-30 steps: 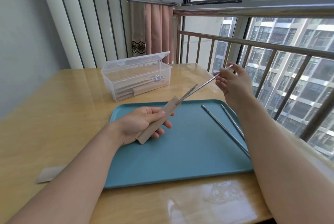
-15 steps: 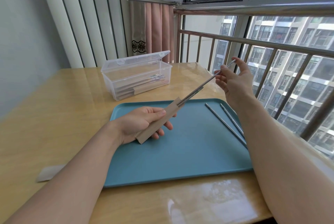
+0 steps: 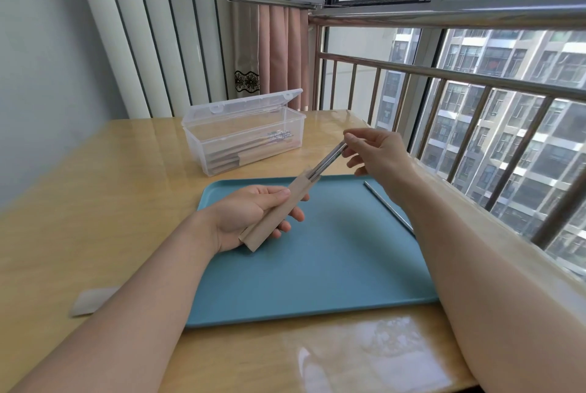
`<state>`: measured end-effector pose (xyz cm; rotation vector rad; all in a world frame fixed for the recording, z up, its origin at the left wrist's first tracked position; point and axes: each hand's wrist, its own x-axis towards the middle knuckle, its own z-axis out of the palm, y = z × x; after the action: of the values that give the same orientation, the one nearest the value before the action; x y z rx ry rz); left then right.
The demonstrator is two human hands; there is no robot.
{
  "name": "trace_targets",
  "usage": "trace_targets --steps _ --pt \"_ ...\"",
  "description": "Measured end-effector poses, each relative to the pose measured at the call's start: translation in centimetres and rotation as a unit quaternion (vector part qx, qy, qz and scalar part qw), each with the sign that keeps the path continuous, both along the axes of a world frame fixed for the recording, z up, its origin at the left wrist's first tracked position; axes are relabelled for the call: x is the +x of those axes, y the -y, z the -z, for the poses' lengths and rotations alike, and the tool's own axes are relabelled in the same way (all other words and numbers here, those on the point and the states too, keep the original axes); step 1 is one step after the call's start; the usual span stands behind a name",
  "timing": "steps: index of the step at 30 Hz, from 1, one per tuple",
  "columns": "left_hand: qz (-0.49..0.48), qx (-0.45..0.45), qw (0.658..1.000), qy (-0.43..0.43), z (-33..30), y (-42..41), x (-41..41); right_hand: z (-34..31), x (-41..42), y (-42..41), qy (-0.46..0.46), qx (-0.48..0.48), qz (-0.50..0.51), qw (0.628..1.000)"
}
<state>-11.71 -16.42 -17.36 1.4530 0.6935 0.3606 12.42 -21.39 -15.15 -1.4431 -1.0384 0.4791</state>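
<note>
Work in hand: a pair of metal chopsticks (image 3: pixel 328 160) sits partway inside a paper sleeve (image 3: pixel 299 184), both held in the air above the far edge of a blue tray (image 3: pixel 317 265).
Left hand (image 3: pixel 250 218): its fingers curl under the sleeve and the thumb presses on top, gripping it near the middle with the open end pointing up and away.
Right hand (image 3: pixel 380 154): thumb and forefinger pinch the bare top ends of the chopsticks, and the other fingers spread loosely below.
Chopsticks: thin, stiff, smooth steel, likely light and slippery. A pinch close to the ends keeps the two together and lined up.
Sleeve: thin, soft paper, easy to crush or tear at the mouth. It is best held by its flat sides with light pressure, so the channel is not pinched flat.
Risk: a skewed angle could snag a tip on the paper edge.
Nearby: a loose stick (image 3: pixel 388 207) lies on the tray by the right forearm. A clear box (image 3: pixel 244 138) with its lid up holds more sleeved sets. A paper scrap (image 3: pixel 92 300) lies on the desk (image 3: pixel 95 202).
</note>
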Motion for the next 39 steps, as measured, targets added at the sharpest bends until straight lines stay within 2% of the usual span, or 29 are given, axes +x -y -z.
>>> trace_targets --steps 10,13,14,16,18,21,22,24,27,29,33,37,39 --pt "-0.004 -0.001 1.000 -0.001 0.1 -0.3 0.0 0.5 -0.7 -0.3 0.140 -0.033 -0.003 0.990" --pt "-0.002 -0.002 1.000 0.002 0.2 -0.4 -0.1 0.5 -0.8 -0.2 0.136 -0.027 -0.007 0.990" --pt "0.001 -0.001 1.000 0.003 0.2 -0.4 -0.1 0.4 -0.8 -0.1 0.099 -0.019 -0.015 0.995" --pt "0.008 0.005 1.000 0.005 0.2 -0.3 0.0 0.1 -0.9 0.1 -0.046 -0.008 -0.058 0.997" --pt "0.010 0.015 1.000 0.008 -0.2 -0.2 0.0 -0.4 -1.2 0.5 -0.189 -0.018 -0.123 0.974" --pt "-0.014 0.035 0.999 0.028 -2.0 -0.8 -1.3 -0.8 -2.2 0.5 -0.294 -0.011 -0.166 0.941" --pt "-0.042 0.043 0.997 0.038 -2.7 -1.3 -2.0 -0.9 -2.3 0.2 -0.324 0.006 -0.149 0.934" --pt "-0.158 0.041 0.983 0.080 -4.3 -3.1 -3.4 -1.6 -2.3 -1.3 -0.379 0.037 -0.081 0.921" --pt "-0.326 0.043 0.935 0.133 -5.8 -6.1 -5.7 -3.0 -1.3 -5.3 -0.448 0.039 -0.013 0.893" --pt "-0.343 0.053 0.929 0.127 -6.0 -7.4 -7.0 -3.6 -0.5 -8.3 -0.442 0.030 -0.011 0.897" --pt "-0.300 0.090 0.948 0.056 -5.6 -8.7 -8.7 -4.2 -0.8 -14.4 -0.337 -0.011 -0.038 0.941" --pt "-0.303 0.097 0.946 0.063 -4.7 -9.5 -8.8 -4.6 -2.3 -18.3 -0.319 -0.115 -0.059 0.939" --pt "-0.297 0.100 0.948 0.051 -4.0 -9.8 -9.0 -5.3 -3.3 -18.9 -0.265 -0.155 -0.067 0.949"
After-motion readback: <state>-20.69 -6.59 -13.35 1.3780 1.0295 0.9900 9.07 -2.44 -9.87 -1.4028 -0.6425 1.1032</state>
